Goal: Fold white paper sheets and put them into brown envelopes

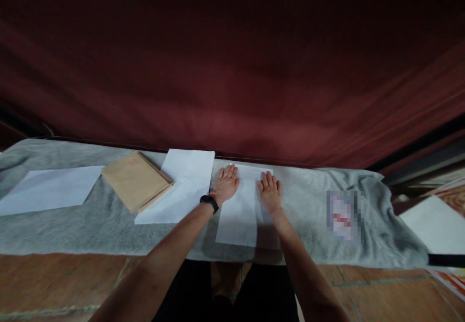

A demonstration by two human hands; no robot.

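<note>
A white sheet of paper (240, 215) lies on a grey cloth (72, 230) right in front of me. My left hand (225, 184), with a black band on the wrist, lies flat on the sheet's far left part, fingers stretched out. My right hand (270, 191) lies flat on its far right part, fingers stretched out too. Neither hand holds anything.
Left of the sheet lies another white sheet (183, 186), partly under a stack of brown envelopes (135, 180). A further white sheet (51, 189) lies at the far left. A dark red curtain (232, 70) hangs behind. A white board (434, 225) sits at the right; tiled floor below.
</note>
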